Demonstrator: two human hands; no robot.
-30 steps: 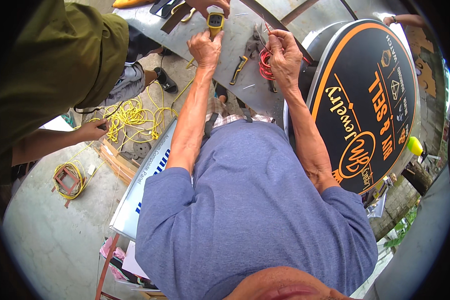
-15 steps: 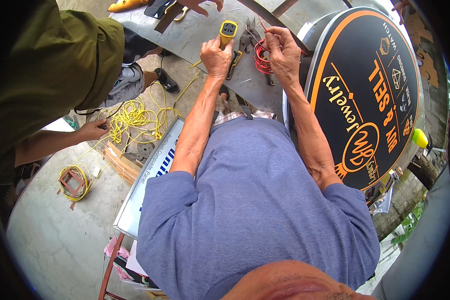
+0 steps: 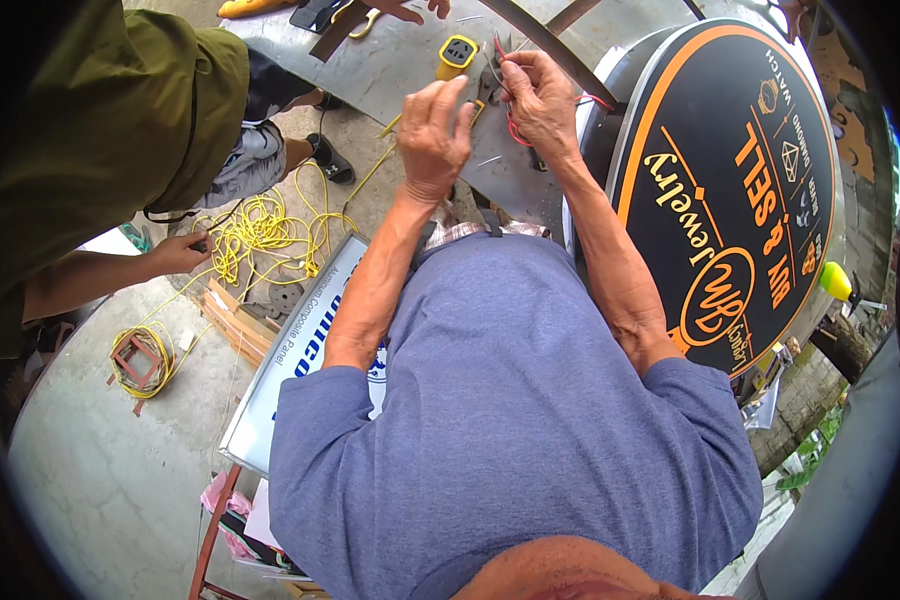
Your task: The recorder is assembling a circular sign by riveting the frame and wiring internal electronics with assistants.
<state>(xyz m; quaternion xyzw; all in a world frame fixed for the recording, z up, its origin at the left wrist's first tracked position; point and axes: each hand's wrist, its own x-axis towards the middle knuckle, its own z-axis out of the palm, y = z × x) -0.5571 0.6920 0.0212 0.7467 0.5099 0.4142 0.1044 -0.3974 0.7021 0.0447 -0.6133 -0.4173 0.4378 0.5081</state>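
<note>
A yellow extension socket (image 3: 457,54) with a black face lies on the grey metal table. My left hand (image 3: 434,135) is off it, just on the near side, with fingers loosely bent and apart and nothing seen in them. In my right hand (image 3: 543,98), thumb and fingers pinch a red and black wire (image 3: 500,50) whose ends point up beside the socket. Red wire from that bundle hangs below the right hand, mostly hidden by it. Pliers by the wire are largely covered.
At the right stands a large round black sign (image 3: 660,230) with an orange ring. Curved metal strips (image 3: 540,40) cross the table's far side, near another person's hand (image 3: 410,8). Tangled yellow cord (image 3: 260,235) lies on the floor at left, by a co-worker's hand (image 3: 185,252).
My left hand has let go of the yellow socket and drawn back slightly. My right hand has moved left with the wire, closer to the socket.
</note>
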